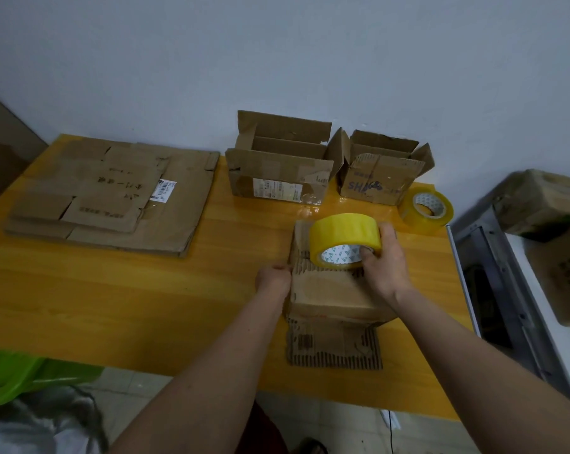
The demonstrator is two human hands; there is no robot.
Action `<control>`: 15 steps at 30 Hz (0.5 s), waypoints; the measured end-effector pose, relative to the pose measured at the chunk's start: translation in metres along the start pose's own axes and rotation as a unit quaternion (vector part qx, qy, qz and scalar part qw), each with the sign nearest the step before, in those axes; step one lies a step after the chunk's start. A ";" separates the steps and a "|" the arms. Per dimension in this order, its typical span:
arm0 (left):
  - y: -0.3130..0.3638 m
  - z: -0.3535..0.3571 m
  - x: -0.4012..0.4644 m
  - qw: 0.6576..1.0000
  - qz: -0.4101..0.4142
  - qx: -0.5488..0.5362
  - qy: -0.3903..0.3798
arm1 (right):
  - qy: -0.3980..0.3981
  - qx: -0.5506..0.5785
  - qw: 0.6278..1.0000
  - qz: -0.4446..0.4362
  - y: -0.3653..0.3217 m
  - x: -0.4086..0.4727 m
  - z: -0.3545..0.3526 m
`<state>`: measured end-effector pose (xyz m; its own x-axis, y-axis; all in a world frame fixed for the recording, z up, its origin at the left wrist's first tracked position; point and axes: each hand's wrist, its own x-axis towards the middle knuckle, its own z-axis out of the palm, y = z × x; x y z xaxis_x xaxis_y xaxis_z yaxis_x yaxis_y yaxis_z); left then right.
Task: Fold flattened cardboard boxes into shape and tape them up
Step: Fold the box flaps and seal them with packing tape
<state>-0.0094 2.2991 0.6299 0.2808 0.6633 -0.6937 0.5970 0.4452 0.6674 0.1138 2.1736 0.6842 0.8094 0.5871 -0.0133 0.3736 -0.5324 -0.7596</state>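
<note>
From the head camera, a small cardboard box (332, 290) stands on the yellow table (146, 290) near its front edge, its long axis running away from the person, one torn flap (334, 345) lying flat toward them. The right hand (383, 267) grips a yellow tape roll (344, 239) on top — thumb in the core. The left hand (274, 280) clasps the box's left edge. Behind stand two open boxes (278, 172) and a second tape roll (427, 208); flattened cardboard (113, 194) lies well to the left.

Green plastic stool (25, 378), metal rack (503, 290)

Left hand (273, 279) curled; right hand (384, 261) gripping, thumb hooked inward.
</note>
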 end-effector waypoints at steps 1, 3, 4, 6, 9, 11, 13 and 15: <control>0.001 -0.001 0.001 1.000 -0.003 0.020 0.010 | 0.000 -0.001 1.000 0.005 0.001 0.000 -0.001; 0.000 -0.005 0.000 0.996 0.006 0.072 0.053 | -0.001 0.004 1.000 0.011 0.002 0.000 -0.002; -0.002 -0.006 -0.005 0.993 0.059 0.076 0.073 | -0.001 0.006 1.000 0.010 0.003 0.000 -0.002; -0.007 -0.005 -0.016 0.958 0.272 0.074 0.061 | 0.000 0.013 1.000 0.002 0.004 0.000 -0.002; -0.016 0.002 -0.025 0.876 0.447 0.174 -0.049 | 0.001 0.060 0.998 0.011 0.005 -0.002 0.000; -0.021 0.006 -0.019 0.862 0.437 0.250 -0.061 | -0.008 0.084 0.996 0.024 0.005 -0.004 0.002; -0.025 0.007 -0.015 0.848 0.414 0.326 -0.053 | -0.008 0.087 0.996 0.021 0.004 -0.006 0.002; -0.026 0.005 -0.016 0.828 0.405 0.385 -0.039 | -0.001 0.093 0.995 0.020 0.001 -0.007 0.000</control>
<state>-0.0254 2.2739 0.6218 0.8536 0.5021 -0.1384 0.4827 -0.6628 0.5724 0.1089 2.1690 0.6834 0.8216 0.5682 -0.0474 0.2502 -0.4340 -0.8655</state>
